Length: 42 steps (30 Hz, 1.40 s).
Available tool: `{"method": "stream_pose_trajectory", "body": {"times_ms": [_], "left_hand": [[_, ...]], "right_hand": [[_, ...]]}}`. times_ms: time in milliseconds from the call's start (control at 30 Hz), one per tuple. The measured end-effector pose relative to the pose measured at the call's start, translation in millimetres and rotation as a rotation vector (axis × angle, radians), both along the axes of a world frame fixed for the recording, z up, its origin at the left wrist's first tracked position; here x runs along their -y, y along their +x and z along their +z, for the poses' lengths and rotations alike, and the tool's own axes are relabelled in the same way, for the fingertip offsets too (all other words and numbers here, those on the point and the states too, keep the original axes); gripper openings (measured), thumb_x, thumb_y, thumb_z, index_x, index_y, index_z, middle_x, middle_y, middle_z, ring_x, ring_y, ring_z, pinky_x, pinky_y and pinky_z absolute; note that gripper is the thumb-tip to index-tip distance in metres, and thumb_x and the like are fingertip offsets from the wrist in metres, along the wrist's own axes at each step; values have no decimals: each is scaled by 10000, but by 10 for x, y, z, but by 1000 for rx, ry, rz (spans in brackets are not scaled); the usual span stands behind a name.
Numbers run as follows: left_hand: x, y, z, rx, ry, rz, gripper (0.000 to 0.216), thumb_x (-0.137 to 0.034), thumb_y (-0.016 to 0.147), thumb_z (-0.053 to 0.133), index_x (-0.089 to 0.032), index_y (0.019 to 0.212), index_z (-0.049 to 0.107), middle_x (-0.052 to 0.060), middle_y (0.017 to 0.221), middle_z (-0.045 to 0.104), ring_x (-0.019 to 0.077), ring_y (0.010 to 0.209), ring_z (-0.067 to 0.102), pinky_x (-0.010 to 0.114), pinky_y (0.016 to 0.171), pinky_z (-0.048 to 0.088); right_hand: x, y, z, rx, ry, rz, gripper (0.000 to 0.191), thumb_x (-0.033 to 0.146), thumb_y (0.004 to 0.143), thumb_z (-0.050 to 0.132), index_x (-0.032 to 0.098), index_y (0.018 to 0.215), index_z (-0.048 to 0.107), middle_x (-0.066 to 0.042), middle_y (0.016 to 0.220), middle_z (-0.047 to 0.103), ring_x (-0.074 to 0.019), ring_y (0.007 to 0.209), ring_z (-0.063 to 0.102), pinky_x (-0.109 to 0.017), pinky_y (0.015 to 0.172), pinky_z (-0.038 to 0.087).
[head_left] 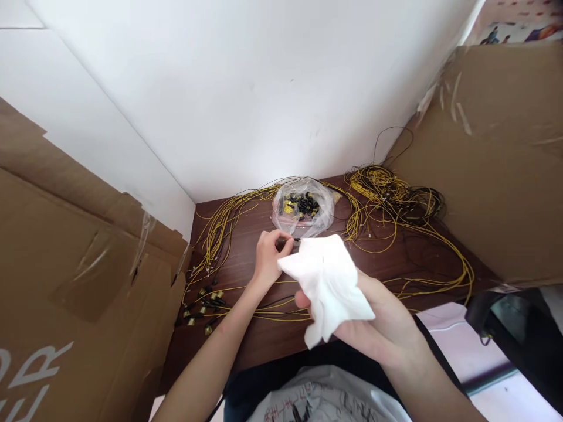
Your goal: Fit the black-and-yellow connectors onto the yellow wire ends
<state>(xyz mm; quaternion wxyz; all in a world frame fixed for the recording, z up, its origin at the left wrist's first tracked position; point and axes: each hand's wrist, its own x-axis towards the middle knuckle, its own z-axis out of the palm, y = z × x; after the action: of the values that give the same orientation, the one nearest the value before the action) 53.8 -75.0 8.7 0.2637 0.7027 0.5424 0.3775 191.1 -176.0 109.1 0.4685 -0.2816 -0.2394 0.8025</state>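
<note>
White creased sheet of thin tissue (329, 278) is located over the fingers of the right hand (373, 328), to the right of the left hand (269, 258). The right hand is partly curled and supports the sheet; the sheet covers most of its fingers, so the closure of its grip cannot be determined. One fingertip shows at the sheet's left side. The left hand is bent at the fingers, with thumb and index fingertips brought together on a small thin dark piece (297, 239) at the sheet's upper left corner. The far end of this piece is not distinguishable.

A clear crumpled plastic bag (325, 220) stands open just beyond the left hand, slightly to its right. It contains a pile of small black and yellow parts (305, 204).

The sheet is unevenly folded, with a raised pointed corner toward the left hand and a loose lower edge hanging in front of the right palm. A tangled coil of thin yellow and black cables (382, 187) lies beyond the right hand. Small black and yellow connectors (211, 300) lie to the left of the left forearm.
</note>
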Motion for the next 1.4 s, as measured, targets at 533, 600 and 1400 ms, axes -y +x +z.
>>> {"method": "stream_pose_trajectory", "body": {"times_ms": [533,600,1400], "left_hand": [[98,-97,536,280,-32,-149,333,-390,900,423,-157,916,660,66,889,648,171,798,549,289,715,430],[195,-105,768,402,-192,-298,512,-464,934,265,-148,945,669,76,889,658,166,777,568,285,699,444],[577,-8,969,437,-132,-273,85,-159,758,610,-179,833,577,33,819,596,139,763,585,262,705,527]], "right_hand": [[-141,-43,-80,76,36,-59,171,335,747,636,167,775,652,-26,664,634,-141,600,578,-260,578,490],[-167,-18,-76,126,56,-73,153,303,746,646,157,790,655,-25,667,632,-131,588,570,-248,563,487],[-215,383,-237,825,476,-442,143,289,717,712,198,817,663,-13,798,658,-164,754,605,-297,711,489]]}}
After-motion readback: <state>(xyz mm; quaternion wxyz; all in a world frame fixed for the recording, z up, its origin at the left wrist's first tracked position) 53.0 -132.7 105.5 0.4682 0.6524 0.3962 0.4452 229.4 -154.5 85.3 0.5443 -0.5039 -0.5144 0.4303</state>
